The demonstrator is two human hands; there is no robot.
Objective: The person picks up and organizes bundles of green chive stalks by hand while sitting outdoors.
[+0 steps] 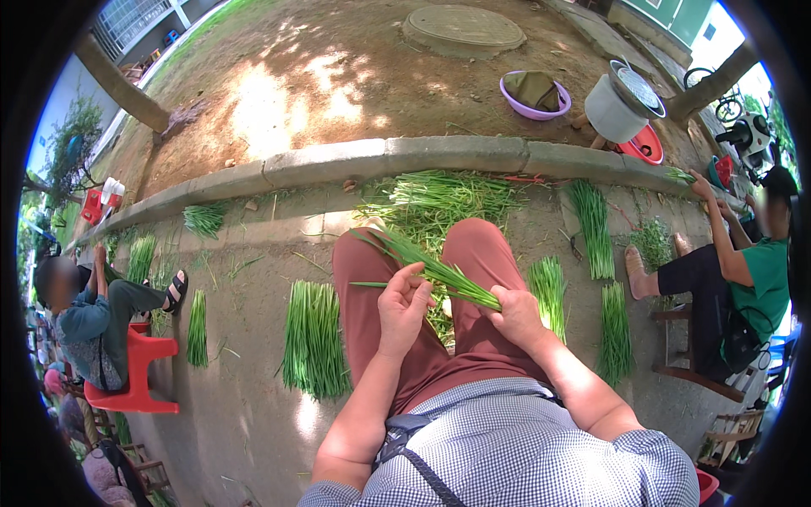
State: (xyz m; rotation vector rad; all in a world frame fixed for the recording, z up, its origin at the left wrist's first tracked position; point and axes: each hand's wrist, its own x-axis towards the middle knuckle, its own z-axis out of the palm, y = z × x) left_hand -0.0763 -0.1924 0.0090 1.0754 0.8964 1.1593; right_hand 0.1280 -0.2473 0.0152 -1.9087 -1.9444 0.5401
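My right hand (517, 317) is closed round the cut ends of a bunch of long flat green leaves (439, 272), which slants up to the left over my knees. My left hand (404, 306) is beside the bunch, fingers curled on a thin loose stalk (368, 285). A loose, tangled heap of greens (439, 190) lies beyond my knees. Neater bundles lie at my left (312, 338) and my right (547, 296).
Seated people work at left (101, 313) and right (752, 270), near more bundles (612, 338). A red plastic chair (148, 380) is at left. A concrete kerb (329, 156) crosses ahead; beyond are a purple basin (536, 114) and a grey pot (612, 110).
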